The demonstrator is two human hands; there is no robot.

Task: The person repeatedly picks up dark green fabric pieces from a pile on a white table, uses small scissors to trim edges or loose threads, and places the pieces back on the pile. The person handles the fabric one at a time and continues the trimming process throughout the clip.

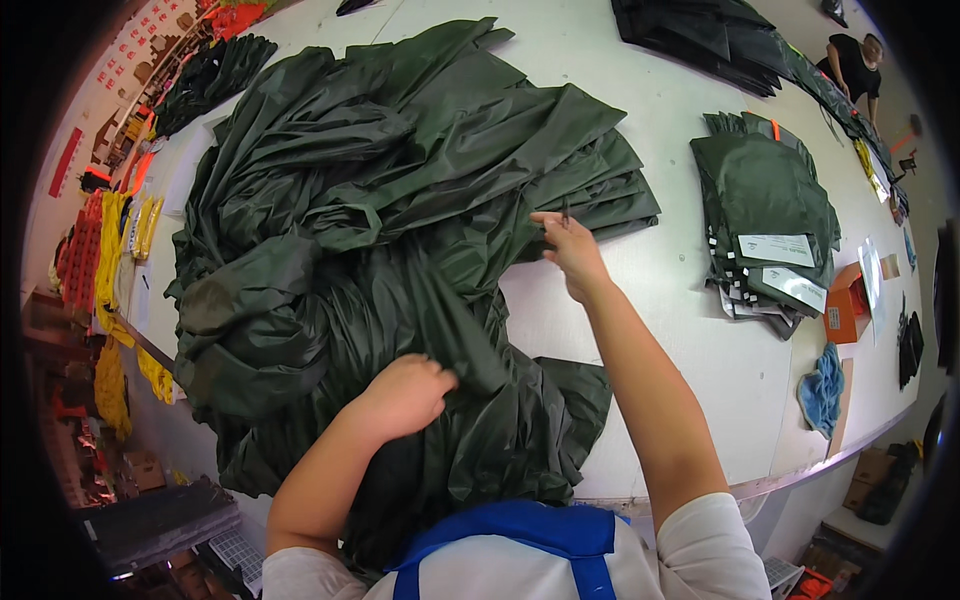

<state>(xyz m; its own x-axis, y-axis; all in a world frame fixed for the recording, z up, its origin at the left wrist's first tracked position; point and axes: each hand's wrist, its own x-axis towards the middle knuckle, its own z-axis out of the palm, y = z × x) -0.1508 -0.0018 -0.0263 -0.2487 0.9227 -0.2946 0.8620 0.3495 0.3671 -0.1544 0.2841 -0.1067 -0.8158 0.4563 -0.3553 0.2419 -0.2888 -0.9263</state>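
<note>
Your left grip (405,398) sits on the near side of the dark green fabric heap (340,150), fingers curled in; it blurs a little, and whether it is clamped on a fold or only resting against one, you cannot tell from here. Your right grip (578,258) is at the heap's right edge, index finger reaching left, fingers partly apart. A thin dark tool (566,212) shows up by the fingertips; kind unclear, and whether the grip closes on it cannot be told.

The heap covers the left and middle of the pale counter (650,300), its near folds up against your body. Likely reason: both arms reach it without leaning, and the loose mass bears on the surface instead of hanging from your hands.

Off to your right, well apart, a flat stack of folded green pieces (765,185) with white labels (776,249). The bare strip between probably prevents loose folds from dragging on it. Orange box (846,308) and blue cloth (822,392) lie toward the right edge, seemingly out of your elbow's way.
</note>
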